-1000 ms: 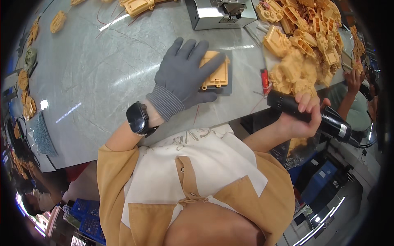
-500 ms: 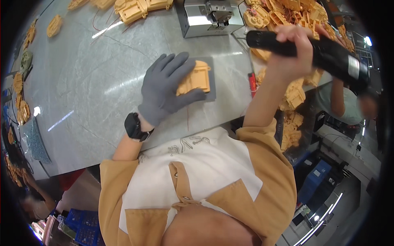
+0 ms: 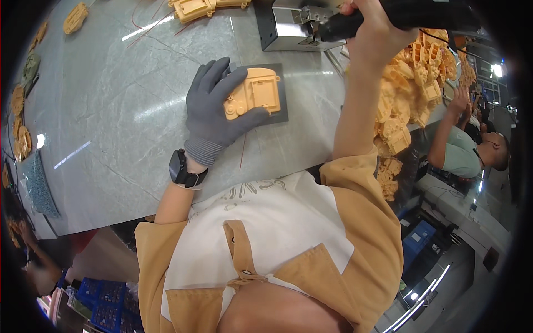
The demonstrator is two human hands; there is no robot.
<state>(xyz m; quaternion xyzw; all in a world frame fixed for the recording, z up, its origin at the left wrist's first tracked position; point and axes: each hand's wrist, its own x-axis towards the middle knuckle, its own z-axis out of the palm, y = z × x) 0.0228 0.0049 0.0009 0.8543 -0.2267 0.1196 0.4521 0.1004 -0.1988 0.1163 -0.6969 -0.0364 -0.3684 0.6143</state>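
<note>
My left hand, in a grey glove, holds a yellow-orange plastic housing on a dark square pad. Its fingers lie over the housing's left and far edges, and the thumb presses along the near edge. The housing's open side, with a rectangular recess, faces up. Bare and raised at the upper right, my right hand wraps round a black electric screwdriver. The screwdriver's tip end is at the front of a metal screw feeder; whether it touches cannot be made out.
A large heap of orange housings lies right of my right forearm. More housings with thin red wires sit at the table's far edge. A bag of blue-grey bits lies at the left edge. Another person sits at the right.
My right hand has carried the screwdriver up and to the left, from above the heap to the screw feeder. My left hand stays on the housing; the whole view has shifted slightly.
</note>
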